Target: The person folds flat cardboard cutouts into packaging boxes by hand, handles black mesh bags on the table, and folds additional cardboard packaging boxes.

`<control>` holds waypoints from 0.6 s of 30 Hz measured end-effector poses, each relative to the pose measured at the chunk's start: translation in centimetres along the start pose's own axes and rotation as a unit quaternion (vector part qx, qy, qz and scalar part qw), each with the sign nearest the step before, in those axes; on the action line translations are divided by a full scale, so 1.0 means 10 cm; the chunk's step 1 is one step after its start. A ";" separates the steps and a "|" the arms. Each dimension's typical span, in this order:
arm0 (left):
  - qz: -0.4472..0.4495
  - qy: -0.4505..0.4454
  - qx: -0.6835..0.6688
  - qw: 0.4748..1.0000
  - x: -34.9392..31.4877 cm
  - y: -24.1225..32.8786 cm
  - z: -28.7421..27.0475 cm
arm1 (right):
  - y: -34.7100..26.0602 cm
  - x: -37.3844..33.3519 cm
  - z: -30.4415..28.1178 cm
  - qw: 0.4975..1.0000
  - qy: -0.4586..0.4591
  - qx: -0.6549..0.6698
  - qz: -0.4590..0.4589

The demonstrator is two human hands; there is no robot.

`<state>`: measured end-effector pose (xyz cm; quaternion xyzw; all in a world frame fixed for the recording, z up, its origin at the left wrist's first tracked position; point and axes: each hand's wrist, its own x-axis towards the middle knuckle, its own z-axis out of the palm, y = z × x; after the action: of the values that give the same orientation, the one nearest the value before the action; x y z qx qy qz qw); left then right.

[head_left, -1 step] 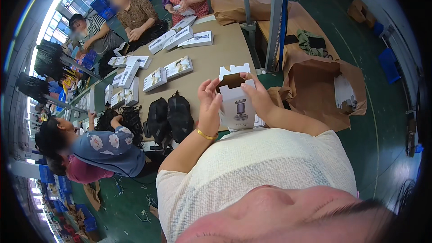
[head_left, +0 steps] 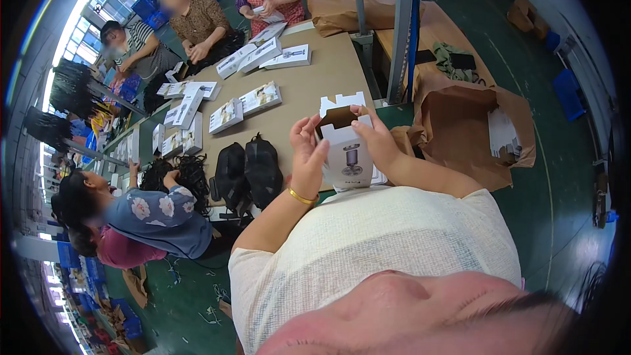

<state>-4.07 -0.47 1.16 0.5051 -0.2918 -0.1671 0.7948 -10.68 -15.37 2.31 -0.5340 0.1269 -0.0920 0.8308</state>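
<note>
A white carton [head_left: 350,154] stands upright in front of my chest, its top flaps up and its brown inside showing. A picture of a small device is printed on the side toward me. My left hand [head_left: 307,151] holds the carton's left side, fingertips by the upper rim and thumb along the near corner. On the other side my right hand [head_left: 379,141] grips the upper right edge, with its thumb on the near wall. What the carton contains cannot be seen. Part of another white item shows behind its lower right corner.
Flat white boxes [head_left: 261,96] lie across the brown tabletop [head_left: 315,85]. Two black pouches [head_left: 263,171] rest left of my hands. At my right stands an open brown paper-lined carton [head_left: 453,125] holding white pieces. A metal post [head_left: 401,39] rises beyond. Several co-workers sit or stand around the table.
</note>
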 end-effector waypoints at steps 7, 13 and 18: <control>0.023 -0.060 0.237 0.969 -0.08 -0.21 -0.15 | 0.15 0.07 -0.11 0.996 -0.082 -0.003 -0.037; 0.045 -0.066 0.259 0.963 -0.13 -0.41 -0.26 | 0.72 0.16 -0.60 0.973 -0.081 -0.184 -0.116; 0.057 -0.103 0.294 0.948 -0.16 -0.02 0.04 | 0.23 0.19 -0.27 0.967 -0.068 -0.132 -0.208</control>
<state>-5.56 0.09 0.58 0.6793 -0.4365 -0.0788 0.5847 -9.63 -17.27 -1.07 -0.6588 -0.0331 -0.2085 0.7221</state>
